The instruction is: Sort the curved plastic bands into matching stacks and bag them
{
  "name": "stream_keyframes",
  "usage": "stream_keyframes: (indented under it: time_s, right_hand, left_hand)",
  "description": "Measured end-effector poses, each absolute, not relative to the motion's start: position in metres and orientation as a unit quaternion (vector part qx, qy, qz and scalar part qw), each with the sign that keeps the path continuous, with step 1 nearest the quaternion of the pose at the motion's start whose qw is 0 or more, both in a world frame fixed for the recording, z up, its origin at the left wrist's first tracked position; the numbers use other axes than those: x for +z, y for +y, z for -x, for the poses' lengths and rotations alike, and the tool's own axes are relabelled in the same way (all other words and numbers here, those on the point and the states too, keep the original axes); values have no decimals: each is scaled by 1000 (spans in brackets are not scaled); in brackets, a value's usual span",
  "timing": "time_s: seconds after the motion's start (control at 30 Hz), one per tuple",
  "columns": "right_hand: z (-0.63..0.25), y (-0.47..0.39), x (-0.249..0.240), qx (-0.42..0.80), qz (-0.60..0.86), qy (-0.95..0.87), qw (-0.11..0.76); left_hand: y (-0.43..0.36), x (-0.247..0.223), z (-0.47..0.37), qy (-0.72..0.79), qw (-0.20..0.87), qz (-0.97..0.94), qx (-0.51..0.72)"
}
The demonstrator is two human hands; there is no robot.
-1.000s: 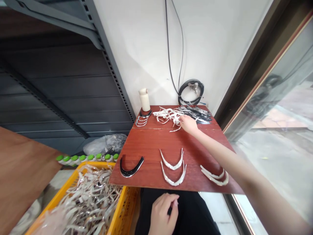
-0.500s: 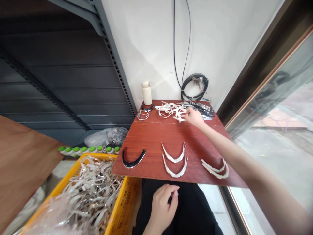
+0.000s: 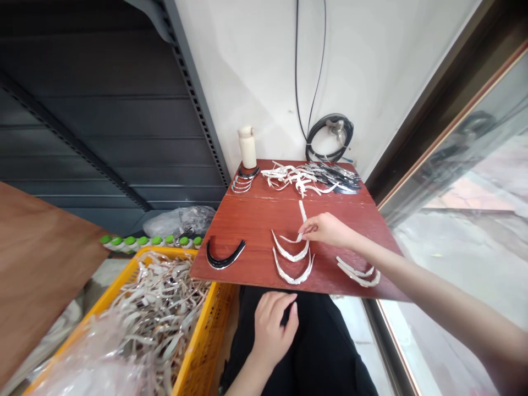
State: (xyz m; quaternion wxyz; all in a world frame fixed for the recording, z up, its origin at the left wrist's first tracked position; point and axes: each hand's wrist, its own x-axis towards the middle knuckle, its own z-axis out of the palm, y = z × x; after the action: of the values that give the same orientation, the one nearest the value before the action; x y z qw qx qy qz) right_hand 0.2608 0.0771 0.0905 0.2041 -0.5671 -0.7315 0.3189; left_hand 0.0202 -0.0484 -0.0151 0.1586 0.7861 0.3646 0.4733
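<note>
Several black arcs point(image 3: 221, 263) at the left of the red-brown table point(image 3: 256, 217), your left hand point(image 3: 271, 323) before it, fingers loosely bent, middle white arcs point(image 3: 292, 280), one white strip point(image 3: 302, 211) near them pinched by your right hand point(image 3: 328, 230), rightmost white arcs point(image 3: 362, 281).

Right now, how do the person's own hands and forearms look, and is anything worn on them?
The left hand and right hand are bare; no glove, ring or bracelet can be seen. The left forearm and right forearm show no sleeve or watch. At the picture's right edge it is too dim to tell whether a sleeve begins.
</note>
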Motion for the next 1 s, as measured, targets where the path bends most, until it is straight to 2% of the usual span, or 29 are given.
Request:
stream_keyframes:
  time_s: [0.13, 0.3, 0.5, 0.77, 0.93, 1.0]
  right_hand:
    - [-256, 69, 87, 206, 576, -774, 162]
    - [-257, 68, 77, 126, 561, -803, 158]
    - [-251, 83, 61, 110, 502, -843, 155]
    - [-246, 90, 60, 177, 444, -868, 133]
    - [-269, 120, 74, 89, 563, -794, 213]
    - [-285, 143, 77, 37, 635, -744, 206]
  left_hand:
    - [-43, -7, -23, 393, 70, -799, 449]
    - [-30, 2, -30, 404, 62, -821, 400]
    - [9, 18, -36, 417, 89, -807, 408]
    - [30, 21, -45, 401, 118, -844, 336]
    - [28, 21, -45, 404, 110, -852, 315]
    - [27, 22, -45, 405, 105, -852, 315]
